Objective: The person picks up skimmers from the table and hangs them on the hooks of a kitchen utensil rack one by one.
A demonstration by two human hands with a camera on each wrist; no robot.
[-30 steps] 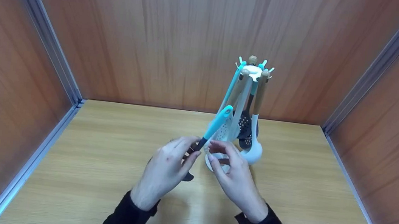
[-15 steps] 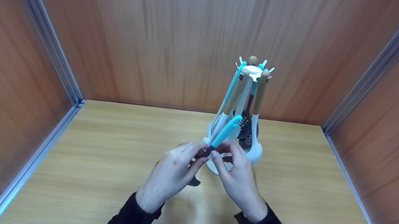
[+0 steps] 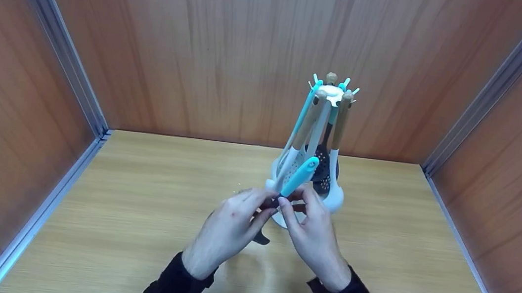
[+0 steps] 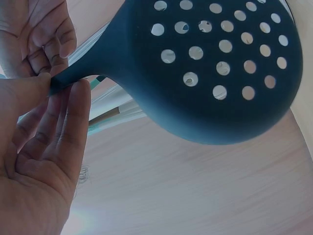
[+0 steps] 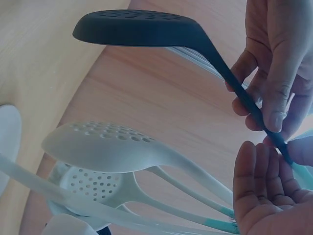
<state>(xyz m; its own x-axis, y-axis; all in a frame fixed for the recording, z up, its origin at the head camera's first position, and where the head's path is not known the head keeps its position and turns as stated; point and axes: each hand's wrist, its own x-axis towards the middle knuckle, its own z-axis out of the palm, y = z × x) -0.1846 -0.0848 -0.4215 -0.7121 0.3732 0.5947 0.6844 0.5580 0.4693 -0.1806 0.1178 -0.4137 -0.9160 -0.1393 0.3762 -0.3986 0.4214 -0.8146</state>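
A skimmer with a black perforated head point(image 4: 195, 115) and a turquoise handle point(image 3: 301, 175) is held in the air, its handle end tilted up and away. My left hand point(image 3: 230, 225) pinches its black shaft between thumb and fingers. Just above that grip, my right hand point(image 3: 314, 232) has its thumb and fingers on either side of the shaft where black meets turquoise; the right wrist view shows this pinch. Directly behind both hands stands a white utensil stand point(image 3: 331, 93) hung with several utensils, its base partly hidden by the right hand.
A white ladle point(image 3: 332, 200) with a wooden handle hangs at the stand's right side. Black perforated utensils point(image 3: 321, 166) hang behind it. White perforated spoons point(image 5: 98, 152) hang on the near left. Wooden panels point(image 3: 213, 51) enclose the light wood table point(image 3: 146, 192).
My left hand has moved a little right and toward me with the skimmer, bringing its shaft into the right hand's fingers. The right hand has stayed almost in place and now pinches the shaft.
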